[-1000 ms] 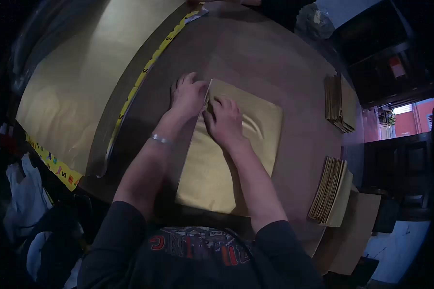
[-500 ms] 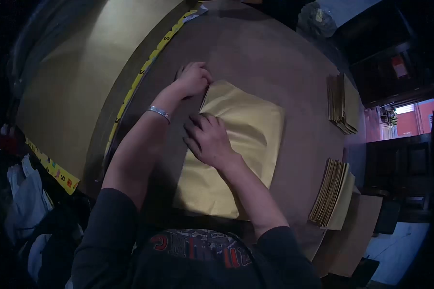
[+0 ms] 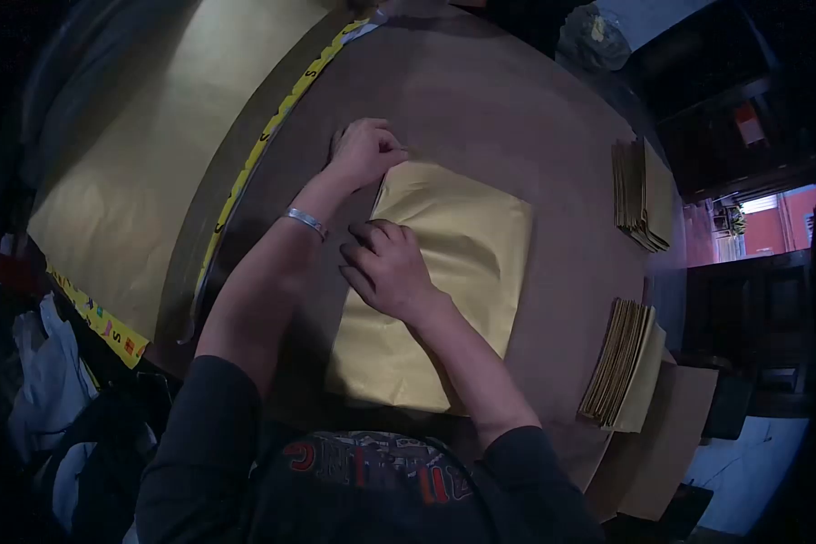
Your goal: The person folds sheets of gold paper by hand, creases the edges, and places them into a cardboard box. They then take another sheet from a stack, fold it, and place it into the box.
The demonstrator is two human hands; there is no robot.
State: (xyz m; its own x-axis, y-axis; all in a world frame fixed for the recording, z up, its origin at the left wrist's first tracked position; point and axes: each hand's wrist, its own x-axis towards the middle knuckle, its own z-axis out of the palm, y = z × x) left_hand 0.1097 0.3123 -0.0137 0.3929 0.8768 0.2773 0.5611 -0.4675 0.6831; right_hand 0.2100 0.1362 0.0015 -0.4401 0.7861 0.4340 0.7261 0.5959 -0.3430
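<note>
A large sheet of yellow-brown paper (image 3: 453, 263) lies folded on the brown table (image 3: 480, 100) in front of me. My left hand (image 3: 364, 152), a silver bracelet on its wrist, pinches the sheet's far left corner with closed fingers. My right hand (image 3: 388, 267) presses flat on the sheet's left folded edge, about halfway along it, fingers together.
Two stacks of folded yellow-brown paper stand at the right, one farther (image 3: 642, 193) and one nearer (image 3: 624, 363). A wide sheet of the same paper (image 3: 145, 172) with a yellow printed strip (image 3: 272, 127) lies at the left. Brown card (image 3: 662, 444) hangs off the near right edge.
My right hand slid back along the folded left edge toward me. My left hand moved to the far left corner and closed on it. The fold now lies flatter.
</note>
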